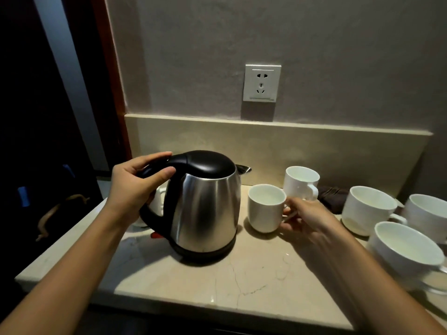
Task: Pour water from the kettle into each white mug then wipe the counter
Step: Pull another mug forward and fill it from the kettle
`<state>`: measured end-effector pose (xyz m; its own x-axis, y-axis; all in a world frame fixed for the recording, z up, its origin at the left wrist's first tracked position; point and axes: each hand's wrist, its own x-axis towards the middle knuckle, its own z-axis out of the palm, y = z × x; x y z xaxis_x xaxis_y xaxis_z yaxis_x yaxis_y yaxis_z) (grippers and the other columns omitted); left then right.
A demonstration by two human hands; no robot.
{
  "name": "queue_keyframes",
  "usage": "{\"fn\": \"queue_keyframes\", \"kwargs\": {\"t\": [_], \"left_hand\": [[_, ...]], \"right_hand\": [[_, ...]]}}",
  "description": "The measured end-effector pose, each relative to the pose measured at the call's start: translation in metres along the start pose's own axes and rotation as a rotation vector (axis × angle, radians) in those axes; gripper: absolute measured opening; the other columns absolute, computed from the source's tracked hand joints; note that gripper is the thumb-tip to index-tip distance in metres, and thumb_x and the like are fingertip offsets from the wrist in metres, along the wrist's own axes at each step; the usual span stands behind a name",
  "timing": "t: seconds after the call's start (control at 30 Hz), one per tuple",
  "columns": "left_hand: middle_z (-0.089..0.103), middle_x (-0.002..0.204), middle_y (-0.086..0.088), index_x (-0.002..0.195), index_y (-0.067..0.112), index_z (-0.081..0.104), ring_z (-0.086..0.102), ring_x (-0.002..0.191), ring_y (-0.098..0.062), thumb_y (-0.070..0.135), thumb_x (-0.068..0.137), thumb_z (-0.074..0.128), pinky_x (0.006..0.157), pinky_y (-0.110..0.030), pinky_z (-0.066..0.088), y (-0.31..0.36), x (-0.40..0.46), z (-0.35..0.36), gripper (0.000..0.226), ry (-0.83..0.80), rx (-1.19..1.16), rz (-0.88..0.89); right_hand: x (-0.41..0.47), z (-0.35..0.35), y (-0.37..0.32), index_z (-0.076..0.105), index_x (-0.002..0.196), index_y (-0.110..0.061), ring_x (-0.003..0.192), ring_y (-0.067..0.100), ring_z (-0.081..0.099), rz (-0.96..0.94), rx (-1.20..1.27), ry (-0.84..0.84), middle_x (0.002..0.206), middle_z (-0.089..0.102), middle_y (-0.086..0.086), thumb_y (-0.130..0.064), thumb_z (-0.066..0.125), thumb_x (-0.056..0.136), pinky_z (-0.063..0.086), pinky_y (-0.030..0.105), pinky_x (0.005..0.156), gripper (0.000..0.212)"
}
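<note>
The kettle (205, 206) stands upright on the counter (217, 281), left of centre, its black lid down and its spout pointing far and to the right. The left hand (135, 187) curls around the top of the kettle's black handle, thumb on the near side and fingers over the far side. Just right of the kettle sits a white mug (266, 207), upright, with its handle turned to the right; the right hand (307, 218) reaches to that handle, and its fingers pinch it. The hand is blurred, so the exact grip is hard to read. A second mug (301, 182) stands just behind the first, nearer the wall. Partly hidden behind the left hand and the kettle's handle is another white mug (157, 201). To the far right three wider white cups (367, 209) cluster together, well apart from the kettle. A dark cloth (332, 197) lies folded against the backsplash, between the second mug and the cups. A wall socket (262, 83) is set above the counter.
</note>
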<state>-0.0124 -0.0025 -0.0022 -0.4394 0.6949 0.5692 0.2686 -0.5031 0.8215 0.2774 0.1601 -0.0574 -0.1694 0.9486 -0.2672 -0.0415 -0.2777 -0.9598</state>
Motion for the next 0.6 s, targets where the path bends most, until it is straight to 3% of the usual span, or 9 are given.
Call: {"fn": "queue_keyframes", "kwargs": {"t": [0.23, 0.4, 0.5, 0.6], "left_hand": [[0.067, 0.059, 0.018, 0.103, 0.018, 0.073, 0.053, 0.045, 0.006, 0.02, 0.064, 0.08, 0.049, -0.005, 0.039, 0.013, 0.017, 0.021, 0.04, -0.037, 0.034, 0.039], [0.07, 0.064, 0.005, 0.093, 0.037, 0.078, 0.044, 0.046, -0.014, 0.04, 0.056, 0.084, 0.042, -0.016, 0.036, 0.024, 0.026, 0.028, 0.038, -0.107, 0.093, 0.023], [0.071, 0.064, 0.012, 0.093, 0.031, 0.077, 0.052, 0.043, 0.001, 0.03, 0.059, 0.083, 0.042, -0.011, 0.038, 0.034, 0.031, 0.038, 0.034, -0.153, 0.08, 0.036], [0.073, 0.065, 0.01, 0.094, 0.033, 0.078, 0.051, 0.042, 0.001, 0.032, 0.06, 0.084, 0.04, -0.012, 0.038, 0.046, 0.038, 0.044, 0.035, -0.219, 0.084, 0.025]], "right_hand": [[-0.041, -0.035, 0.004, 0.061, 0.075, 0.001, 0.047, 0.029, 0.054, -0.048, -0.088, -0.026, 0.058, 0.058, 0.015, -0.016, 0.06, 0.082, 0.053, 0.04, 0.053, 0.018], [-0.048, -0.047, 0.006, 0.059, 0.079, -0.003, 0.045, 0.026, 0.054, -0.062, -0.07, -0.071, 0.057, 0.06, 0.015, -0.022, 0.06, 0.088, 0.053, 0.037, 0.053, 0.021], [-0.048, -0.054, 0.006, 0.059, 0.075, -0.006, 0.056, 0.029, 0.059, 0.007, 0.015, -0.157, 0.062, 0.062, 0.015, -0.025, 0.058, 0.091, 0.057, 0.04, 0.06, 0.024], [-0.048, -0.055, 0.004, 0.057, 0.075, -0.004, 0.054, 0.026, 0.06, 0.04, 0.063, -0.212, 0.064, 0.059, 0.012, -0.022, 0.056, 0.092, 0.057, 0.036, 0.057, 0.025]]}}
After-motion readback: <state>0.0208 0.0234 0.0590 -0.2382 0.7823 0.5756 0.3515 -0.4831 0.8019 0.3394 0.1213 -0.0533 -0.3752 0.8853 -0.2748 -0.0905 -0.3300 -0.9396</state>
